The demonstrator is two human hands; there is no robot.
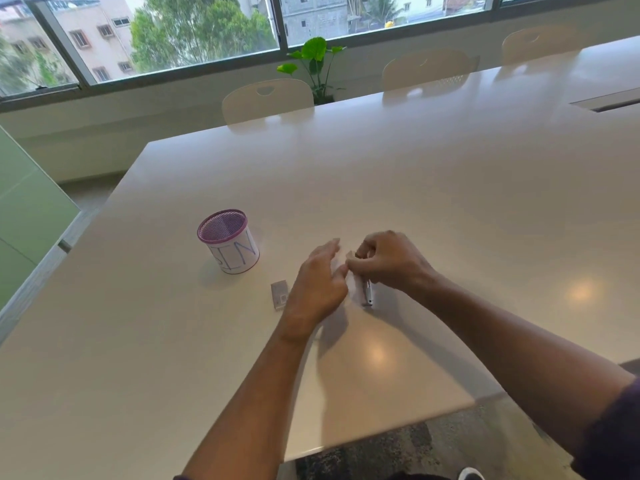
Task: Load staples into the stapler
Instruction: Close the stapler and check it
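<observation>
A small silver stapler [366, 295] lies on the white table [381, 174], partly hidden under my right hand [389, 261]. That hand hovers over its far end with fingers curled and pinched; blur hides what they hold. My left hand [320, 287] sits just to the left, fingers spread and loosely bent, its fingertips almost meeting the right hand's. A small grey staple box [280, 294] rests on the table by the left hand's wrist side.
A purple mesh pen cup [228, 240] with a white paper label stands to the left. The table's near edge [381, 431] runs diagonally below my arms. Chairs [266, 98] line the far side under the windows, with a green plant [317, 64] behind.
</observation>
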